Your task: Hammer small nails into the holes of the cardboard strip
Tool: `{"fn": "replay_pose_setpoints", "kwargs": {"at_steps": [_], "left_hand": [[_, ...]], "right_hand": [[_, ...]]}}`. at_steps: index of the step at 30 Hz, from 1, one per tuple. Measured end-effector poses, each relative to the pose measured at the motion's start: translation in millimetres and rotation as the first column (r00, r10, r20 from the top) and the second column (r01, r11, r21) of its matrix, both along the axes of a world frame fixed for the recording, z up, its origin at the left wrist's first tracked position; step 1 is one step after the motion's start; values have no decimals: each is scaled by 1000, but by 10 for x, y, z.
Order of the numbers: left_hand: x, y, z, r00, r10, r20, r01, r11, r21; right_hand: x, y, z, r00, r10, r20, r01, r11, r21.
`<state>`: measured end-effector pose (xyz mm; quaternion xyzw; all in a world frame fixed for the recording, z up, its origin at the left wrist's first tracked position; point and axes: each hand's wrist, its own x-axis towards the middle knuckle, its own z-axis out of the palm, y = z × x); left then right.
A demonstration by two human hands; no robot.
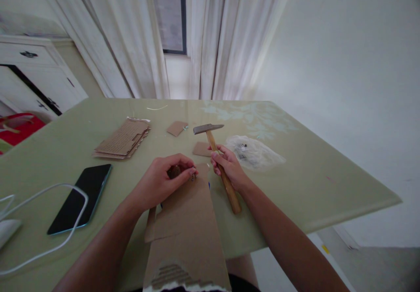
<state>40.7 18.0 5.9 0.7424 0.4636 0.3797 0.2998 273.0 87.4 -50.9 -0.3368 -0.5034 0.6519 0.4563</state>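
A long piece of brown cardboard lies in front of me, its near end torn so the corrugation shows. My left hand rests over its far end, thumb and fingertips pinched together. At those fingertips is a tiny dark piece, too small to name. My right hand is closed round the wooden handle of a hammer. The hammer's metal head is raised at the far end, beyond the cardboard and apart from it.
Small cardboard pieces lie beyond my hands. A crumpled clear plastic bag with dark bits inside is to the right. At left are stacked cardboard sheets, a phone and a white cable. The green table ends at right.
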Motion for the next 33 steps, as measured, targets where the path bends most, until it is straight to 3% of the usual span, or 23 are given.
{"fn": "replay_pose_setpoints", "kwargs": {"at_steps": [33], "left_hand": [[-12,-17,5,1000,-9,-26,9,1000,-4]], "right_hand": [[-7,-6,0,999,38,15,-38,999,13]]}}
